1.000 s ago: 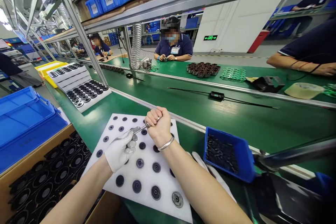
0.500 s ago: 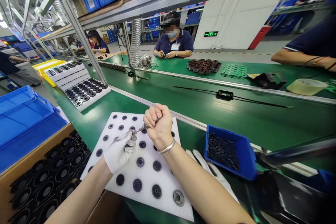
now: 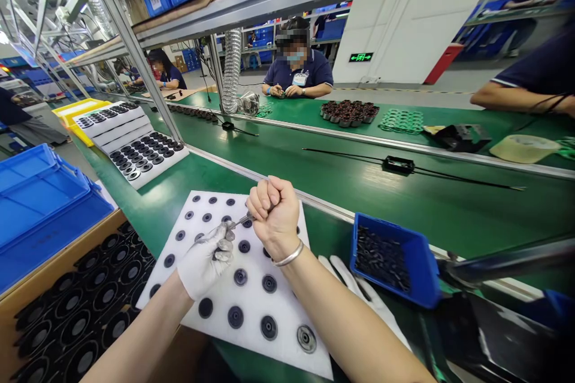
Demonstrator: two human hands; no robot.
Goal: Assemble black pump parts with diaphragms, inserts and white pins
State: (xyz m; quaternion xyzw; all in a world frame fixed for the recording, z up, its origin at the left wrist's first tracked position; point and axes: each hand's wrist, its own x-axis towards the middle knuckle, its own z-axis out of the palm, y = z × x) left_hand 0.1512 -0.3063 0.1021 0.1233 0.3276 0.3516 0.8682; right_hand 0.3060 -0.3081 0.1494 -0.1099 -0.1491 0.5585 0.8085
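My right hand (image 3: 274, 212) is clenched in a fist around a slim metal tool (image 3: 242, 219); my gloved left hand (image 3: 206, 260) pinches a small part at the tool's tip, over the white foam tray (image 3: 287, 320) at the bench's near edge. Since a second ago both hands have barely shifted, so the work sits at the same socket. A blue bin (image 3: 422, 278) of black parts stands right of the tray, a spare glove (image 3: 354, 290) between. Nothing obstructs.

Over the white foam tray (image 3: 251, 287) on the green tabletop (image 3: 395, 191), the right hand (image 3: 274, 215) is clenched in a fist around a thin metal tool (image 3: 242, 219). The gloved left hand (image 3: 205, 260) pinches the tool's tip at a black round part. A blue bin (image 3: 395, 260) sits near the tray's right edge.
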